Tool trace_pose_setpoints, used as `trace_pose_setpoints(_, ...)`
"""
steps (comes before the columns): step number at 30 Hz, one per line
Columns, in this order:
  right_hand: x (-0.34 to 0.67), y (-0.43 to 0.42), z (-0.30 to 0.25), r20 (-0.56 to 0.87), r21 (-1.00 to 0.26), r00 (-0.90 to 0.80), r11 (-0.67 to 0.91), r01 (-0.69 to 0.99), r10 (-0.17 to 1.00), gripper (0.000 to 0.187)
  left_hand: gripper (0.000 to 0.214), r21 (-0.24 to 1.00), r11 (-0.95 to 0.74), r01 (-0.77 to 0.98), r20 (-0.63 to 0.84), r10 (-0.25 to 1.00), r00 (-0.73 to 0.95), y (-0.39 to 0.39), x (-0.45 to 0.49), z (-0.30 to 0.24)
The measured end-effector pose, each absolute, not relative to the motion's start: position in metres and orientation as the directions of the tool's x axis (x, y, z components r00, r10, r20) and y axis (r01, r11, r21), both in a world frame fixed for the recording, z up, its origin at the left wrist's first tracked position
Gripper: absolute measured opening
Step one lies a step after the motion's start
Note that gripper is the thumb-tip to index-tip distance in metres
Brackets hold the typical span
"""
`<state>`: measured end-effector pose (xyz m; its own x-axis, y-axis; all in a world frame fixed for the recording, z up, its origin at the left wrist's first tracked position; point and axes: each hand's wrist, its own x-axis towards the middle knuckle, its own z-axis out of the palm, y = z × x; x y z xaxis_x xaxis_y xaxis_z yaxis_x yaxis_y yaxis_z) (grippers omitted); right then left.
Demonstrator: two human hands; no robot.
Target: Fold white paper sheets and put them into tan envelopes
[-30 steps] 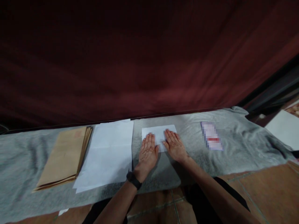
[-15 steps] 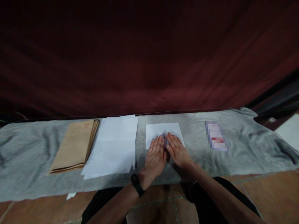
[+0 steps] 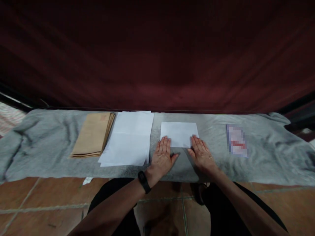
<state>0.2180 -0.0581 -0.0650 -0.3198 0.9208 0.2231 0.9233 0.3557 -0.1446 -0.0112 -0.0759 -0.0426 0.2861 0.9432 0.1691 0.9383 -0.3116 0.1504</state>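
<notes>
A folded white sheet of paper (image 3: 179,132) lies on a grey cloth (image 3: 49,144) spread over the floor. My left hand (image 3: 161,156) lies flat and open on the sheet's lower left corner, a black band on its wrist. Flat and open too, my right hand (image 3: 202,155) rests on the lower right corner. The two hands are apart, with the sheet's near edge between them.
Left of the sheet lies a stack of white papers (image 3: 130,137), then a pile of brown envelopes (image 3: 93,134). A small blurred printed slip (image 3: 236,143) lies to the right. A dark red curtain (image 3: 157,55) hangs behind. Brown floor tiles (image 3: 36,203) show in front.
My hands, close together on the middle of the sheet half a second ago, have slid apart to its two lower corners. The view has shifted, so everything sits further right.
</notes>
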Motion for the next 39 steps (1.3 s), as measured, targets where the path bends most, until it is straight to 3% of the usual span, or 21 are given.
trace_pose_setpoints(5,0.229,-0.060,-0.069,0.217,-0.105,-0.234,0.261,0.960,0.948,0.067,0.085,0.136,-0.242,0.961,0.164,0.962,0.219,-0.079,-0.016,-0.042)
trace_pose_setpoints(10,0.227,-0.051,-0.062,0.226,-0.105,-0.147,0.174,0.979,0.963,0.069,0.074,0.120,-0.231,0.965,0.163,0.964,0.210,-0.075,-0.018,-0.034)
trace_pose_setpoints(15,0.198,-0.033,-0.044,0.170,-0.250,-0.187,0.226,0.941,0.968,0.063,0.059,0.142,-0.338,0.931,0.229,0.926,0.301,-0.047,-0.007,-0.028)
trace_pose_setpoints(20,0.166,-0.018,-0.039,0.116,-0.373,-0.273,0.296,0.879,0.955,0.062,0.057,0.168,-0.431,0.886,0.198,0.896,0.398,-0.018,0.008,-0.037)
trace_pose_setpoints(28,0.154,-0.001,-0.046,0.113,-0.284,-0.247,0.269,0.920,0.962,0.061,0.057,0.156,-0.347,0.925,0.153,0.933,0.325,0.005,0.007,-0.048)
trace_pose_setpoints(39,0.175,0.008,-0.050,0.206,-0.206,0.014,0.030,0.978,0.978,0.062,0.059,0.109,-0.155,0.982,0.145,0.980,0.138,0.017,-0.012,-0.042)
